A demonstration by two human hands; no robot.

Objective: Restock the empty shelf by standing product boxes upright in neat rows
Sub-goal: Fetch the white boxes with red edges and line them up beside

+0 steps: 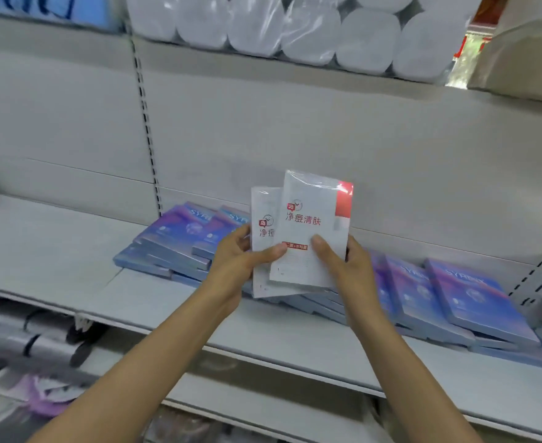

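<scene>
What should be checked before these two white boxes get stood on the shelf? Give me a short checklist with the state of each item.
1. Grip: left hand and right hand both hold the two white boxes with thumbs on the fronts: ok.
2. Boxes squared together: the front one overlaps the rear one at an offset and tilts: not ok.
3. Print facing outward and upright: ok.
4. Free standing space: bare shelf to the left: ok.
5. Neighbouring stock tidy: blue-purple boxes lie flat in loose overlapping piles, not upright: not ok.
6. Number of boxes held beyond two: cannot tell.
</scene>
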